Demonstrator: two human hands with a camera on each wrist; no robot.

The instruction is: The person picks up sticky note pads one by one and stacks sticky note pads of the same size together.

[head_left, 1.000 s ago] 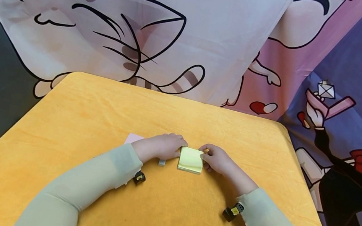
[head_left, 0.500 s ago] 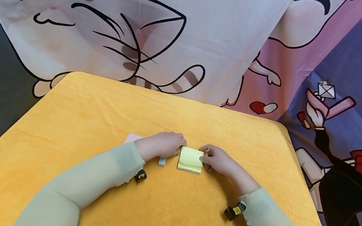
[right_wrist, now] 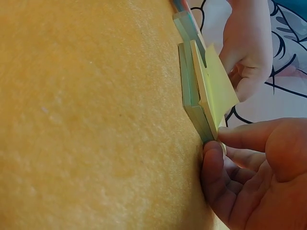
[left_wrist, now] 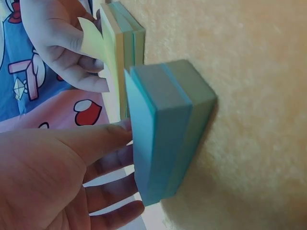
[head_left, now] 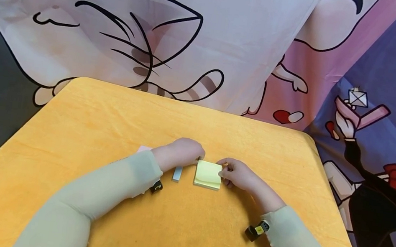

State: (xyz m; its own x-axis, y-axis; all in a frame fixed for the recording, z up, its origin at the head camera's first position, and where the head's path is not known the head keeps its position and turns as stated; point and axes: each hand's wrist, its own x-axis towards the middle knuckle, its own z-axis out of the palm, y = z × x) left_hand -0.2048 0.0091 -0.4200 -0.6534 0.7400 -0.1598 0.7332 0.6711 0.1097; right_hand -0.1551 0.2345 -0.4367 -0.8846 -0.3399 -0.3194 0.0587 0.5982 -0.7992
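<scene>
A yellow sticky-note pad (head_left: 208,173) sits on a pale green layer of notes, its top sheet lifted along one edge. My right hand (head_left: 239,175) pinches its right side between thumb (right_wrist: 244,136) and finger. My left hand (head_left: 180,153) is at the pad's far left corner. Its thumb and fingers are spread and fairly straight in the left wrist view, beside a narrow blue sticky-note stack (left_wrist: 165,115); some fingertips are hidden. That blue stack (head_left: 177,174) shows partly below the left hand.
A pink pad (head_left: 143,148) lies partly hidden behind the left forearm. All rests on a yellow cloth-covered table (head_left: 176,226). A printed cartoon curtain (head_left: 232,39) hangs behind the table's far edge.
My left hand has shifted slightly up and away, with the wrist raised, uncovering more of the blue stack. My right hand stays at the yellow pad, which has hardly moved.
</scene>
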